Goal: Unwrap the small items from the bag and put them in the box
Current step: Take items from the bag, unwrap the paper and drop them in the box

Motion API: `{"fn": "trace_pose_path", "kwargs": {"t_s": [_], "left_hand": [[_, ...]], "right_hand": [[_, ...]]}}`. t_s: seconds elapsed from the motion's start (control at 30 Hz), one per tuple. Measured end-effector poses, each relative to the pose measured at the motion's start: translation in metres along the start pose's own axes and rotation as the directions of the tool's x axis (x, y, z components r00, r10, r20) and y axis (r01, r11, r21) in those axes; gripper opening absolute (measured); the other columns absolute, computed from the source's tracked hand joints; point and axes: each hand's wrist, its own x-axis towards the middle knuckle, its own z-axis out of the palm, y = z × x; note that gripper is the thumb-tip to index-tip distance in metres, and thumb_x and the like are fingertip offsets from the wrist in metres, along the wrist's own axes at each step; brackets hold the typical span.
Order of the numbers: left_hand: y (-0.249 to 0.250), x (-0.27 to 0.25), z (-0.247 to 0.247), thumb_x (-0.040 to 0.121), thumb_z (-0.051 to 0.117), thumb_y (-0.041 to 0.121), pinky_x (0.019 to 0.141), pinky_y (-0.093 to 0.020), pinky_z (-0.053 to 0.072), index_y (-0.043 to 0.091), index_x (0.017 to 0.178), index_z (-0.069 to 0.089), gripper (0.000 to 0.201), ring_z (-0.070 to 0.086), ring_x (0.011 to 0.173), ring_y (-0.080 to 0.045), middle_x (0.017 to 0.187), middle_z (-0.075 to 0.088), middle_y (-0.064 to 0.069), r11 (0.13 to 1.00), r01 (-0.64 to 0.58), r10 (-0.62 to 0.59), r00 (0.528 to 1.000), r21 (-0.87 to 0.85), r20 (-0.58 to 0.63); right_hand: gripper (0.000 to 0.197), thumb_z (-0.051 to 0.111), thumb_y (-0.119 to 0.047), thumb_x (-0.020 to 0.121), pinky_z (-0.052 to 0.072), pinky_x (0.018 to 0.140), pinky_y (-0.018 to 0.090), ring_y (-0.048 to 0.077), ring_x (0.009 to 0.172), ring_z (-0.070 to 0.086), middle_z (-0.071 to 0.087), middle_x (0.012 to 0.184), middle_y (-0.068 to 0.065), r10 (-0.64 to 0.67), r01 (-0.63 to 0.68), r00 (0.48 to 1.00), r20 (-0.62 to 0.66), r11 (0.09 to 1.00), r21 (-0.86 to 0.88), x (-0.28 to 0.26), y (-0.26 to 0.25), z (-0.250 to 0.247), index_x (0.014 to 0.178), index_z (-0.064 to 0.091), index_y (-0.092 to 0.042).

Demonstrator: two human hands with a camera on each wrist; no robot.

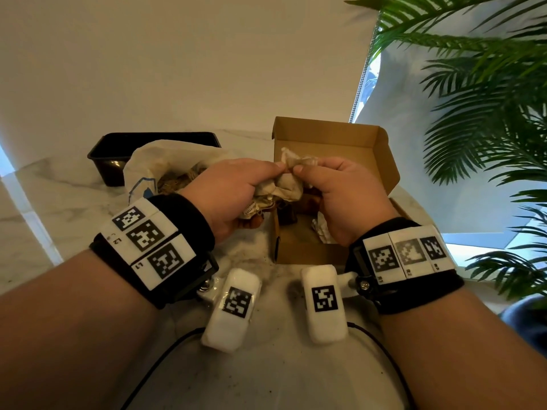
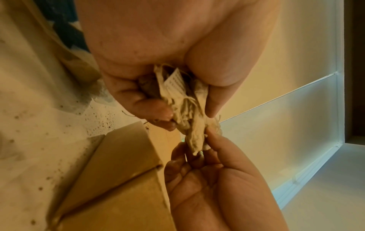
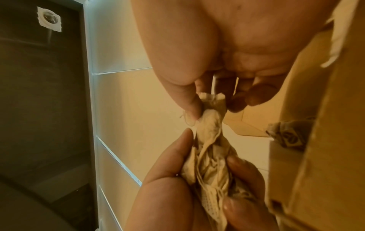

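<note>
White marble table [image 1: 44, 202] speckled with dark crumbs, cream wall behind, palm plant [image 1: 479, 93] at right, left hand [image 1: 236, 190] gripping cloth-wrapped item [image 1: 284, 187], right hand [image 1: 340, 196] pinching its top, above open cardboard box [image 1: 355, 149], bag [image 1: 148, 170] and black tray [image 1: 112, 149] at left.

You work at a white marble-veined table [image 1: 53, 202]. On it, far left, sits a black tray [image 1: 109, 155]; just beside it a white bag [image 1: 142, 170] slumps open, touching the tray. To the right stands an open cardboard box [image 1: 299, 247]. Dark specks [image 2: 98, 118] dust the table between bag and box.
</note>
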Motion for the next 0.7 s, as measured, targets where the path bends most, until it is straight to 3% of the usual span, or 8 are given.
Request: {"fn": "trace_pose_path", "kwargs": {"t_s": [0.13, 0.23, 0.33, 0.4, 0.5, 0.6, 0.7], "left_hand": [[-0.001, 0.001, -0.001, 0.095, 0.066, 0.035, 0.047, -0.023, 0.043, 0.014, 0.107, 0.072, 0.025, 0.059, 0.063, -0.014, 0.081, 0.068, -0.005, 1.000, 0.025, -0.025, 1.000, 0.002, -0.001], [-0.004, 0.002, -0.003, 0.095, 0.066, 0.034, 0.048, -0.024, 0.047, 0.013, 0.110, 0.073, 0.026, 0.063, 0.075, -0.018, 0.092, 0.071, -0.010, 0.997, 0.065, -0.066, 0.998, 0.044, 0.020], [-0.003, 0.001, -0.004, 0.098, 0.064, 0.031, 0.048, -0.024, 0.048, 0.011, 0.113, 0.072, 0.026, 0.062, 0.077, -0.019, 0.093, 0.070, -0.012, 0.993, 0.091, -0.095, 0.993, 0.072, 0.063], [-0.003, 0.001, -0.004, 0.098, 0.063, 0.030, 0.050, -0.025, 0.047, 0.008, 0.114, 0.071, 0.028, 0.060, 0.072, -0.020, 0.092, 0.068, -0.013, 0.993, 0.093, -0.099, 0.993, 0.072, 0.070], [-0.005, 0.001, -0.003, 0.097, 0.065, 0.029, 0.052, -0.027, 0.046, 0.007, 0.112, 0.071, 0.027, 0.059, 0.070, -0.019, 0.091, 0.068, -0.013, 0.994, 0.093, -0.096, 0.994, 0.060, 0.055], [-0.007, 0.002, -0.003, 0.096, 0.066, 0.030, 0.052, -0.026, 0.046, 0.009, 0.111, 0.072, 0.026, 0.060, 0.065, -0.015, 0.087, 0.070, -0.010, 0.994, 0.095, -0.098, 0.994, 0.058, 0.040], [-0.008, 0.002, -0.003, 0.096, 0.066, 0.031, 0.053, -0.027, 0.047, 0.010, 0.111, 0.073, 0.027, 0.061, 0.066, -0.016, 0.090, 0.071, -0.010, 0.993, 0.093, -0.096, 0.995, 0.071, 0.034]], "right_hand": [[0.007, 0.077, -0.029, 0.080, 0.055, 0.092, 0.053, 0.029, 0.098, 0.073, 0.078, 0.096, 0.005, -0.009, 0.011, 0.994, -0.109, 1.000, 0.025, 0.004, -0.002, -0.004, 0.082, 0.078, -0.022], [0.005, 0.071, -0.020, 0.090, 0.053, 0.070, 0.037, 0.020, 0.086, 0.070, 0.076, 0.096, 0.003, -0.049, 0.056, 0.978, -0.204, 0.998, 0.028, 0.002, -0.015, -0.017, 0.095, 0.072, -0.021], [0.014, 0.072, -0.019, 0.090, 0.051, 0.063, 0.033, 0.019, 0.077, 0.067, 0.077, 0.095, 0.003, -0.029, 0.000, 0.990, -0.137, 0.979, -0.202, -0.003, -0.032, -0.042, 0.104, 0.071, -0.022], [0.019, 0.074, -0.025, 0.088, 0.051, 0.063, 0.032, 0.019, 0.080, 0.070, 0.076, 0.097, 0.002, 0.054, -0.097, 0.993, -0.100, 0.868, -0.486, -0.006, -0.040, -0.055, 0.106, 0.070, -0.027], [0.013, 0.073, -0.031, 0.089, 0.051, 0.064, 0.029, 0.016, 0.078, 0.068, 0.073, 0.091, -0.001, 0.194, -0.175, 0.978, -0.072, 0.586, -0.791, -0.012, -0.045, -0.061, 0.101, 0.069, -0.029], [0.008, 0.072, -0.027, 0.090, 0.045, 0.048, 0.021, 0.011, 0.056, 0.060, 0.072, 0.079, 0.001, 0.319, -0.208, 0.946, -0.054, 0.471, -0.857, -0.016, -0.046, -0.057, 0.097, 0.070, -0.023], [0.007, 0.072, -0.025, 0.090, 0.044, 0.044, 0.017, 0.009, 0.051, 0.059, 0.071, 0.074, 0.000, 0.346, -0.212, 0.935, -0.075, 0.376, -0.902, -0.012, -0.048, -0.051, 0.096, 0.070, -0.021]]}}
